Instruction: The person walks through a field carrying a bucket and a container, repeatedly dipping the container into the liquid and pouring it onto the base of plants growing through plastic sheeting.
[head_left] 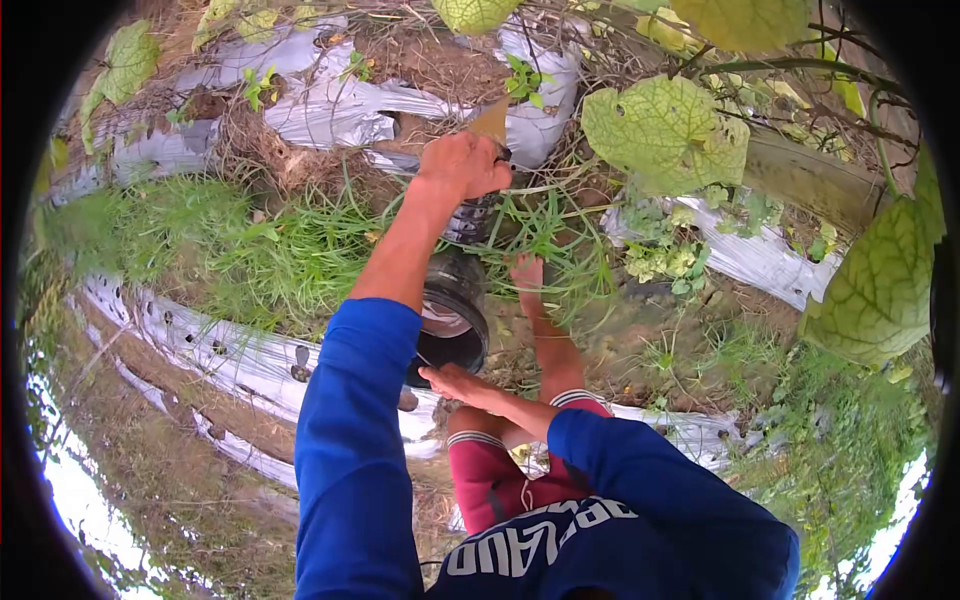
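My left hand (462,166) is closed in a fist over the soil at the edge of the planted strip. A flat tan piece (490,121) sticks up just beyond its knuckles, and a small dark end shows by the fingers; what the fist grips is mostly hidden. Below the fist is a dark, ribbed, shiny object (468,222), partly covered by the wrist. A black bucket (470,338) lies tilted between my arms, something pale pink inside it. My right hand (462,385) grips its near rim, near my knee.
Torn silver plastic mulch (330,115) covers the bed ahead. Green grassy plants (280,245) line the strip at left. Large yellowing leaves (668,135) hang at upper right, near a wooden pole (815,180). My bare foot (527,272) stands among the grass.
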